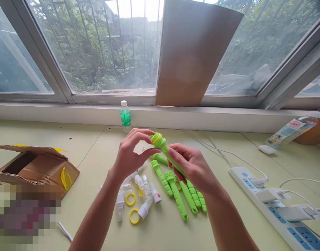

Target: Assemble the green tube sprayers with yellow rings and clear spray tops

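Lime-green tube point(164, 149), yellow ring point(157, 139), brown carton point(45, 169), white, seemingly part-clear pieces point(143, 211)

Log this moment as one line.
right hand: holding long green plastic tube | left hand: touching tube near its yellow plastic ring | pale-green tabletop: ridged green tubes, loose yellow rings, white-and-clear plastic pieces

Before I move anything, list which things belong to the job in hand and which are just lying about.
Belongs, apparently: held green tube, loose green tubes, yellow rings, white-and-clear fittings.
Seemingly lying about: small bottle, large bottle, cardboard box, power strip, white adapters.
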Available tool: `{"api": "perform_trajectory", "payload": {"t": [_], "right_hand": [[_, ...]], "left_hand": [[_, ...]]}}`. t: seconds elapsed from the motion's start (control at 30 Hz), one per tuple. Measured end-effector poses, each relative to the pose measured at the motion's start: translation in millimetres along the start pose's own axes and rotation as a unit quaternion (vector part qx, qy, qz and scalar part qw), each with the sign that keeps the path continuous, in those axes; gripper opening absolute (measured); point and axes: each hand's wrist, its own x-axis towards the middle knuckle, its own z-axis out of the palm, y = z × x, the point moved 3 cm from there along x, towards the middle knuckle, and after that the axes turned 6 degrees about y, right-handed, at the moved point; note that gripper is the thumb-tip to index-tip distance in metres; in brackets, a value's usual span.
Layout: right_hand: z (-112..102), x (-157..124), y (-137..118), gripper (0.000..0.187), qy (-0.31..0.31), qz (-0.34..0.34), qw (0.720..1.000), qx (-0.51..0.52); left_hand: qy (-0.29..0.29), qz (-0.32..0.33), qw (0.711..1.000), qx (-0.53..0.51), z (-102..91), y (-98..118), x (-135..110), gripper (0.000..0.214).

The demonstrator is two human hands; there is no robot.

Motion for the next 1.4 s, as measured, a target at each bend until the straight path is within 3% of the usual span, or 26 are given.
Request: {"api": "perform_trajectory", "payload": {"t": [0.27,0.6,0.87,1.2,1.4], "right_hand": [[-0.6,3.6,6.5,0.035,-0.032,0.023,0.998,0.056],[1.0,3.1,6.8,0.037,-0.044,0.041,0.996,0.068],[0.1,4.8,7.5,0.039,-0.054,0.045,0.995,0.074],[0.7,3.7,6.7,0.038,-0.075,0.069,0.988,0.112],[0.3,3.4,8.0,0.040,-0.072,0.088,0.985,0.127]], "left_hand": [[-0.028,-0.009,0.999,-0.015,3.2,-0.2,-1.0,0.027],[-0.021,-0.004,1.000,-0.001,4.7,-1.9,-1.9,0.025],[-0.057,-0.019,0.998,0.000,4.6,-2.4,-2.3,0.025],[-0.030,-0.004,1.000,0.001,2.8,-0.7,-2.2,0.024],[-0.043,-0.013,0.999,0.010,4.1,-1.7,-2.6,0.024]]}}
